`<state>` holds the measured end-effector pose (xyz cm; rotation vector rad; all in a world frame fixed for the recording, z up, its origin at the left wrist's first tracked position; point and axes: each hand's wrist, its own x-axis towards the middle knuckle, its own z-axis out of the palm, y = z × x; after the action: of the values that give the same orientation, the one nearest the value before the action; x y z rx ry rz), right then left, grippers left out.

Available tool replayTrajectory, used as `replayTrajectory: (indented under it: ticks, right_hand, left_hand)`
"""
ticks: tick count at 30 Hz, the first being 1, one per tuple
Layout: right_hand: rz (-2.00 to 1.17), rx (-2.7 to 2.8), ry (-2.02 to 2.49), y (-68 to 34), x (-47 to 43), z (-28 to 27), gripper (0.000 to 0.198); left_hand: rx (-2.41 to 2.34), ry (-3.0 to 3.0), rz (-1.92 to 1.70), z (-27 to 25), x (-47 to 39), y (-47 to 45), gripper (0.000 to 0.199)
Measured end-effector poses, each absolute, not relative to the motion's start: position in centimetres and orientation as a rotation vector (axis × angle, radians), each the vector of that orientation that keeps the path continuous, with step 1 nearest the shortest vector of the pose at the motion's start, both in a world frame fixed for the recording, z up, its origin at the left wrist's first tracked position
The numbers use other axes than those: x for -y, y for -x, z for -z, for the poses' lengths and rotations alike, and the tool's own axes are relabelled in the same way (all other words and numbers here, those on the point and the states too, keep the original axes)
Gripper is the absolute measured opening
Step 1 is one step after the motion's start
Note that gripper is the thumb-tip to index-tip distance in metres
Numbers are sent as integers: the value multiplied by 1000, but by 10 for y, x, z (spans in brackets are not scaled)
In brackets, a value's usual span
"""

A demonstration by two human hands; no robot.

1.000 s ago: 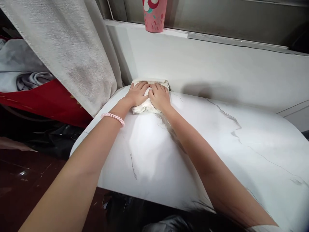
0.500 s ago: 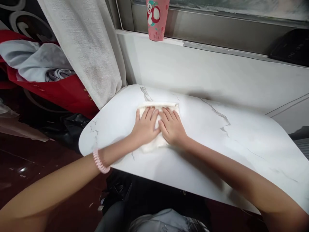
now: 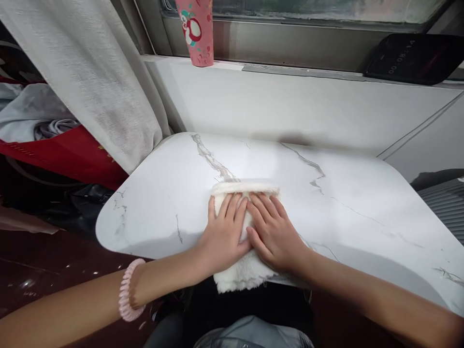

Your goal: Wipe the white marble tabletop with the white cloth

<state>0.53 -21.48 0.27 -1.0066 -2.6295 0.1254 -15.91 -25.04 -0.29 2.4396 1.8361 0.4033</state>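
Two bare hands lie side by side on a cream-white, fluffy cloth (image 3: 242,271), pressing it to a white, marble-patterned tabletop (image 3: 159,198) with grey veins. From where I stand, the cloth sits at the near edge of the top, its lower end hanging a little over the rim above the person's lap, its far edge thickened as if folded.

To do this pressing well, I'd keep both palms low and the weight even, so that the cloth bears on the table across its whole width. That overhanging end looks like the weak spot: pressure there would do little, and the pile might bunch against the rim. Keeping the fingertips just short of the folded edge, as they are, should stop them from slipping off onto the slick surface.

As for the grip, neither hand is clenched. The left hand (image 3: 224,237), with a pink coiled band (image 3: 128,291) near its wrist, lies flat with its fingers stretched forward over the cloth. The right hand (image 3: 274,234) mirrors it, fingers extended and slightly spread. Both hold the cloth by pressure alone, without pinching it. The thumbs come close together in the middle; whether they touch, I can't tell.
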Motion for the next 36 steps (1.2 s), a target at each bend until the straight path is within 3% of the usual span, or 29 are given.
replayTrajectory:
  ticks: [12, 19, 27, 36]
  right_hand:
    - [-76, 2357, 1212, 12, 53, 10, 41]
    - [-70, 2306, 1275, 7, 0, 9, 35]
    - [-46, 2307, 1316, -1, 1, 11, 40]
    - [-36, 2407, 1331, -39, 66, 9, 46]
  left_hand:
    - [-1895, -2384, -366, -5, 80, 154, 52]
    - [-1889, -2425, -385, -5, 25, 143, 52]
    - [-1918, -2434, -409, -4, 23, 136, 52]
    - [-1920, -2437, -406, -4, 91, 101, 54]
